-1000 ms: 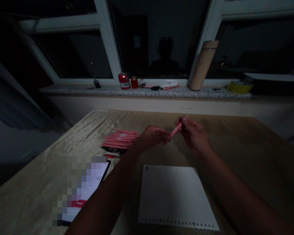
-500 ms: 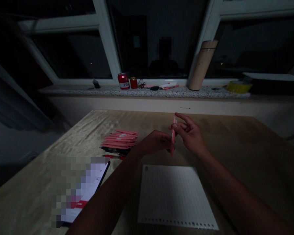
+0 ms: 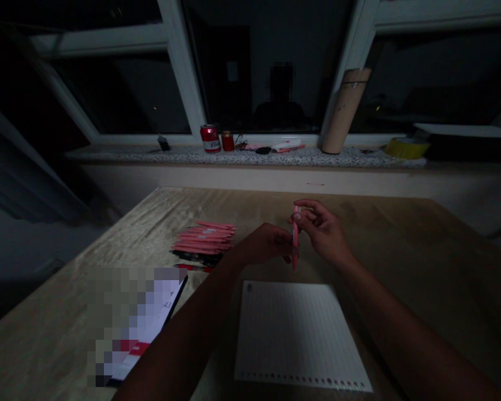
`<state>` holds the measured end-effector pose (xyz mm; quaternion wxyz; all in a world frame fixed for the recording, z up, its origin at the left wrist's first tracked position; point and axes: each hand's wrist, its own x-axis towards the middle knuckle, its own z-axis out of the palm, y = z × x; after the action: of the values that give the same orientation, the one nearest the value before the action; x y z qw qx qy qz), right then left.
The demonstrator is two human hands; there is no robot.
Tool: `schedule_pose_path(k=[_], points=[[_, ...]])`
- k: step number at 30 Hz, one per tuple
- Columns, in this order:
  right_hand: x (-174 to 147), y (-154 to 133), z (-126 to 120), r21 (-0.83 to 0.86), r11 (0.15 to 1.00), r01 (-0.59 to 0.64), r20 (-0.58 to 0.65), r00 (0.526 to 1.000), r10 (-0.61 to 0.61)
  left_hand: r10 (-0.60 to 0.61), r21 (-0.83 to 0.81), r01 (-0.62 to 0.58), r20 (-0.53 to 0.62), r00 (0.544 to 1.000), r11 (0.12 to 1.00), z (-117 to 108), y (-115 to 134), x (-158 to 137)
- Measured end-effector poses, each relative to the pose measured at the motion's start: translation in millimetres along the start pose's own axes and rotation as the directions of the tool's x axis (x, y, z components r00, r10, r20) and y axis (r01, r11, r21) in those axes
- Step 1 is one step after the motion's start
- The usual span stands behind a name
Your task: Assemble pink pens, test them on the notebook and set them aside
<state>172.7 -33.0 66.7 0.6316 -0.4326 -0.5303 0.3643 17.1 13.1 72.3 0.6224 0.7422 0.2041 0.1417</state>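
A pink pen stands nearly upright between my hands, above the table. My left hand pinches it near its lower end. My right hand grips its upper part between thumb and fingers, with the index finger on the top end. Below the hands lies a lined sheet of paper with punched holes along its near edge. Left of my left hand is a pile of pink pens, with black pens and a red pen beside it.
A tablet or phone, partly blurred, lies at the left behind my left forearm. On the windowsill stand a red can, a small red jar, a tan cardboard tube and a yellow tape roll.
The pink pen has shifted slightly downward. My right index finger has bent and come down onto its top end. My left hand has hardly moved.
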Motion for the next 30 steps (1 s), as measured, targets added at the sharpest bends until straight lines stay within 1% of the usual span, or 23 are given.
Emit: schedule_pose_path(k=[8,13,24,30], points=[[-0.4,-2.5,1.9,-0.005,1.0,-0.005,-0.01,1.0,0.005,0.012,0.026,-0.012,0.008,1.0,1.0,-1.5,2.1,-0.9],[0.0,-0.2,1.2,-0.005,1.0,0.017,-0.006,1.0,-0.017,0.016,0.047,-0.016,0.008,1.0,0.999,-1.9,2.2,-1.5],[-1.3,-5.1,3.0,-0.022,1.0,0.0,0.002,1.0,0.0,-0.005,-0.002,0.005,0.003,1.0,1.0,-0.9,0.2,-0.6],[-1.8,-4.9,2.8,-0.048,0.999,0.011,0.002,1.0,-0.011,-0.001,0.015,0.001,-0.002,1.0,1.0,-1.5,0.2,-0.3]])
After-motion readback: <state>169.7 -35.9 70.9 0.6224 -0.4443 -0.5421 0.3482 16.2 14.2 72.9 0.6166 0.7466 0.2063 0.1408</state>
